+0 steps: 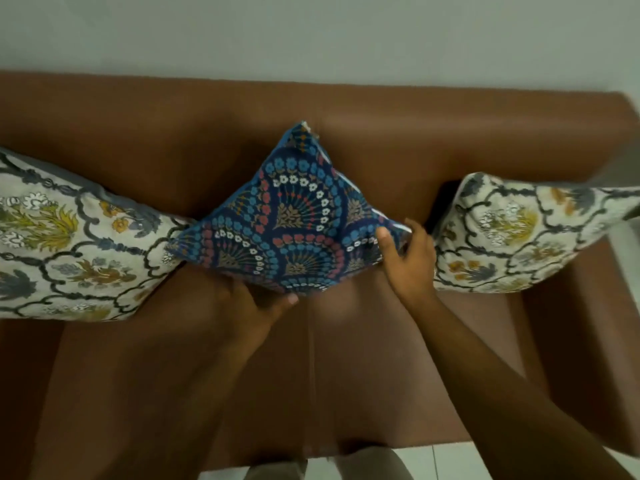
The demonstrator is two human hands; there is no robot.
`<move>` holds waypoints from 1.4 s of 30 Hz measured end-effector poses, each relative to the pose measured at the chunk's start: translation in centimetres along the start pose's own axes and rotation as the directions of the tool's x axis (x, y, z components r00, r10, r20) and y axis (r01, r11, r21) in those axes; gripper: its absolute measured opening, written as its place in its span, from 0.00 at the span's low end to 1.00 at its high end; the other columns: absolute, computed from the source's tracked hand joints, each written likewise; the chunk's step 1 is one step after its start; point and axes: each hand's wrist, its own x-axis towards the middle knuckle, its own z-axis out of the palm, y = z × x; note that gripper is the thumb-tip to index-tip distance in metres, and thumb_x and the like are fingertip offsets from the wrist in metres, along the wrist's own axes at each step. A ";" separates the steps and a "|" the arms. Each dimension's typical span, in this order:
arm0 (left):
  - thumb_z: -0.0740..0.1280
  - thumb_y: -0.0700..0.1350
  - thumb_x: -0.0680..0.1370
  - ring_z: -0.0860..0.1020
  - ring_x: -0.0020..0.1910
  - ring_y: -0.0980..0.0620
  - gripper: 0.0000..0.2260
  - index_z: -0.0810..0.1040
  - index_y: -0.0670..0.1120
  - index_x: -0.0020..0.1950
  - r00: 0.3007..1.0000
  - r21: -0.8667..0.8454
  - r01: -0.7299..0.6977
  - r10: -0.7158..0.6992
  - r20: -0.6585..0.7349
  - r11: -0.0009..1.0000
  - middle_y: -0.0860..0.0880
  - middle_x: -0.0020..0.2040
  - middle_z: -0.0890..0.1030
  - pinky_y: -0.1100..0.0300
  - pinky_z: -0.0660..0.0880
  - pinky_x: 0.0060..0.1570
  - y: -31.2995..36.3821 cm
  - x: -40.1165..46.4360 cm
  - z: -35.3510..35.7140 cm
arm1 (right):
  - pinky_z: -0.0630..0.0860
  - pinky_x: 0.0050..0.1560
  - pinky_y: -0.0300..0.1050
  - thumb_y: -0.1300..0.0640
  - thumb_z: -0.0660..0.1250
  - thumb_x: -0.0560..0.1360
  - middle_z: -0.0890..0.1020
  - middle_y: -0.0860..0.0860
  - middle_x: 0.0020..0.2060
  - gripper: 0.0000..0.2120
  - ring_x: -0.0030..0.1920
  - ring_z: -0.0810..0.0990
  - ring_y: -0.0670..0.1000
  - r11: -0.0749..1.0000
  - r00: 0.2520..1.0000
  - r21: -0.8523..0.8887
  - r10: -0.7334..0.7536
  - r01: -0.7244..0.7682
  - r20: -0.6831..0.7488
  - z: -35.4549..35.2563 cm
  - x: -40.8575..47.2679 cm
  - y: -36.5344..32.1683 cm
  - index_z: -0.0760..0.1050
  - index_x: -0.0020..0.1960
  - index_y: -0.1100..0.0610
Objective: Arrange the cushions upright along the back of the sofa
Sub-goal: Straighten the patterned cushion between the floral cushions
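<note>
A blue patterned cushion [291, 223] stands on one corner like a diamond at the middle of the brown sofa [381, 358], leaning on the backrest. My left hand [258, 313] grips its bottom corner from below. My right hand [408, 258] pinches its right corner. A cream floral cushion [65, 244] leans against the backrest at the left, touching the blue one. A second cream floral cushion [516, 237] leans at the right by the armrest, apart from the blue one.
A pale wall [311, 36] rises behind the sofa's backrest [207, 133]. Armrests close both ends of the seat. White floor tiles [443, 462] show at the bottom edge, in front of the sofa.
</note>
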 end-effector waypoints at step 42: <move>0.65 0.78 0.55 0.77 0.54 0.35 0.48 0.74 0.37 0.54 0.891 0.322 -0.269 0.361 -0.275 0.908 0.39 0.51 0.79 0.40 0.75 0.50 29.8 3.3 28.8 | 0.74 0.44 0.60 0.35 0.47 0.80 0.81 0.61 0.39 0.35 0.43 0.79 0.64 0.990 0.965 -0.066 -0.135 0.123 -0.224 -25.2 23.6 25.3 0.77 0.44 0.64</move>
